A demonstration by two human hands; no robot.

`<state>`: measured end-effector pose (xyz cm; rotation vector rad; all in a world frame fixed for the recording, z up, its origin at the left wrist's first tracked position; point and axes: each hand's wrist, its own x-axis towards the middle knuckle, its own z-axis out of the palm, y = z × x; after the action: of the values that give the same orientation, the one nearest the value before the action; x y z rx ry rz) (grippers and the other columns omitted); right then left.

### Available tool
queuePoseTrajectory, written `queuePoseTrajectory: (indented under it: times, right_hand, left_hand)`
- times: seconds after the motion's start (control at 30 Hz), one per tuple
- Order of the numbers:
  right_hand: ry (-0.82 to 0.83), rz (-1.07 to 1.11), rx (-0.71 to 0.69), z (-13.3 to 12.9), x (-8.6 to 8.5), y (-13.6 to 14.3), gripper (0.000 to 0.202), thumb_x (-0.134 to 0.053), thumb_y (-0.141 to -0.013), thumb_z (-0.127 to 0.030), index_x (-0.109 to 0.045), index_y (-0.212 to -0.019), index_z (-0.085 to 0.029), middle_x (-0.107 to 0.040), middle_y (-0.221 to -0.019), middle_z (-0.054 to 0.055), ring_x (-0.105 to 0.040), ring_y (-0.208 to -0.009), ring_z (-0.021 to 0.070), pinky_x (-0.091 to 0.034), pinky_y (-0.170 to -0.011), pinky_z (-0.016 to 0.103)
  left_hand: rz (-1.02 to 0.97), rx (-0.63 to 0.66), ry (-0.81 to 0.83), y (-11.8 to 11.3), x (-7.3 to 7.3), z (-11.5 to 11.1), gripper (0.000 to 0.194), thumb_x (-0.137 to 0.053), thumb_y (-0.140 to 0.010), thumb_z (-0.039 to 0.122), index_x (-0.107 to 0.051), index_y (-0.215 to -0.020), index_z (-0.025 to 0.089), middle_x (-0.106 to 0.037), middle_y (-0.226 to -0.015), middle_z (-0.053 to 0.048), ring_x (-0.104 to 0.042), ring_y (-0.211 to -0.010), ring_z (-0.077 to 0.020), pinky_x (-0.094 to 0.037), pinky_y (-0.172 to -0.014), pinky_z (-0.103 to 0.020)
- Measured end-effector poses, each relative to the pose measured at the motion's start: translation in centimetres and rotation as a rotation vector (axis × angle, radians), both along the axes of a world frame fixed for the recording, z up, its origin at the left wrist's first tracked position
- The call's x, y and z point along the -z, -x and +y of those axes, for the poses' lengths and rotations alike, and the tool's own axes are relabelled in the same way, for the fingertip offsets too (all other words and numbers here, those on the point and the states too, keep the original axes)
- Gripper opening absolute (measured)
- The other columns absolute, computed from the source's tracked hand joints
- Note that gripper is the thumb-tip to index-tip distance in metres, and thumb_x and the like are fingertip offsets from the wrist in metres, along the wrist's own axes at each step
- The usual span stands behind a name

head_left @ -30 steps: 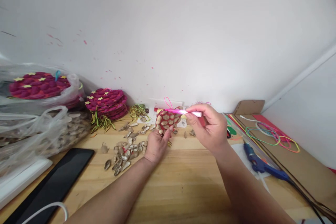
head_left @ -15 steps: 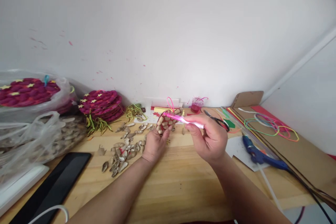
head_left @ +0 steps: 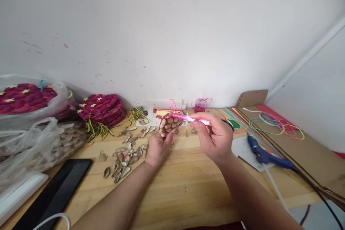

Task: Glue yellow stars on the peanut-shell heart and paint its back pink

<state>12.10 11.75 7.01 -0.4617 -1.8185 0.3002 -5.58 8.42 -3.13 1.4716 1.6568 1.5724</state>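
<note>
My left hand (head_left: 157,148) is closed on the lower edge of a round disc (head_left: 168,125) studded with pale peanut shells, red showing between them. A pink cord loop (head_left: 173,104) stands up from the disc's top. Pinched in my right hand (head_left: 215,136) is a white paintbrush (head_left: 185,117), stained bright pink toward its tip. The tip lies over the upper part of the disc; whether it touches cannot be told. Behind them stands a clear cup of pink paint (head_left: 199,107). Loose shells (head_left: 126,158) are scattered on the table left of my left hand.
At the left are stacked purple shell discs with yellow stars (head_left: 104,107), a bag of shells (head_left: 54,147) and a black phone-like slab (head_left: 56,190). At the right lie a blue glue gun (head_left: 266,156), coloured cords (head_left: 277,125) and cardboard (head_left: 307,151). A wall rises behind.
The brush tip has shifted slightly across the disc and lies flatter, with my right hand a little higher. The whole view has shifted a little. Both hands keep their holds.
</note>
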Motion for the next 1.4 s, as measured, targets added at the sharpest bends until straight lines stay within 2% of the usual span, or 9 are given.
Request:
queuePoseTrajectory:
  times: [0.23,0.4,0.57,0.63,0.77,0.97,1.23,1.4]
  right_hand:
    - [0.005,-0.024,-0.005,0.2,0.2,-0.1,0.016,-0.064,-0.098,-0.015,-0.074,-0.108,-0.023,-0.083,-0.098,0.005,-0.078,-0.083,0.0186,-0.063,-0.077,0.032]
    - [-0.025,-0.018,0.045,0.4,0.1,-0.2,0.017,-0.066,-0.097,-0.013,-0.074,-0.107,-0.023,-0.083,-0.097,0.004,-0.078,-0.086,0.0187,-0.063,-0.078,0.031]
    - [-0.017,-0.024,0.000,0.2,0.2,-0.2,0.017,-0.065,-0.097,-0.015,-0.075,-0.109,-0.024,-0.083,-0.100,0.005,-0.078,-0.084,0.0192,-0.063,-0.077,0.032]
    - [-0.004,-0.033,0.002,0.2,0.2,-0.1,0.017,-0.064,-0.098,-0.017,-0.075,-0.109,-0.024,-0.083,-0.100,0.006,-0.078,-0.083,0.0195,-0.063,-0.077,0.033]
    - [0.010,-0.027,0.025,0.5,0.1,-0.1,0.015,-0.064,-0.098,-0.016,-0.075,-0.107,-0.023,-0.083,-0.098,0.005,-0.079,-0.084,0.0197,-0.063,-0.077,0.033]
    - [0.003,0.001,0.018,0.5,0.2,-0.1,0.016,-0.065,-0.097,-0.014,-0.074,-0.108,-0.023,-0.083,-0.098,0.005,-0.080,-0.088,0.0195,-0.064,-0.080,0.032]
    - [0.022,-0.002,0.061,0.7,0.5,0.0,0.014,-0.065,-0.098,-0.015,-0.075,-0.104,-0.022,-0.084,-0.097,0.006,-0.080,-0.088,0.0201,-0.063,-0.081,0.032]
    - [0.000,0.024,0.001,0.4,0.6,0.1,0.019,-0.066,-0.097,-0.013,-0.076,-0.109,-0.023,-0.084,-0.103,0.005,-0.080,-0.092,0.0190,-0.063,-0.084,0.031]
  left_hand:
    - [0.017,-0.008,0.020,0.1,0.5,0.1,0.039,-0.062,-0.092,0.048,-0.066,-0.064,0.021,-0.071,-0.064,-0.006,-0.070,-0.073,-0.0216,-0.054,-0.075,-0.029]
    - [0.010,-0.013,0.029,0.1,0.5,0.1,0.033,-0.062,-0.092,0.048,-0.075,-0.079,0.020,-0.073,-0.068,-0.005,-0.069,-0.070,-0.0214,-0.054,-0.074,-0.030]
    - [0.003,0.005,0.034,0.0,0.4,0.1,0.036,-0.062,-0.092,0.050,-0.078,-0.087,0.019,-0.077,-0.077,-0.006,-0.068,-0.075,-0.0209,-0.053,-0.076,-0.029]
    - [0.007,0.001,0.035,0.0,0.4,0.0,0.036,-0.061,-0.092,0.051,-0.076,-0.082,0.019,-0.075,-0.073,-0.005,-0.066,-0.071,-0.0196,-0.052,-0.074,-0.029]
    - [0.014,-0.010,0.057,0.1,0.6,0.0,0.042,-0.060,-0.092,0.051,-0.063,-0.062,0.021,-0.060,-0.054,-0.001,-0.055,-0.055,-0.0161,-0.046,-0.062,-0.027]
    - [-0.024,0.004,0.081,0.1,1.0,0.1,0.046,-0.061,-0.092,0.057,-0.064,-0.063,0.021,-0.058,-0.053,0.000,-0.051,-0.050,-0.0147,-0.041,-0.053,-0.026]
    - [-0.123,0.068,0.119,0.1,1.2,-0.1,0.054,-0.062,-0.092,0.065,-0.064,-0.063,0.020,-0.062,-0.055,-0.001,-0.051,-0.048,-0.0133,-0.042,-0.050,-0.025]
    - [-0.156,0.077,0.104,0.0,1.4,-0.1,0.056,-0.064,-0.091,0.066,-0.065,-0.063,0.018,-0.060,-0.054,-0.001,-0.051,-0.048,-0.0124,-0.042,-0.049,-0.024]
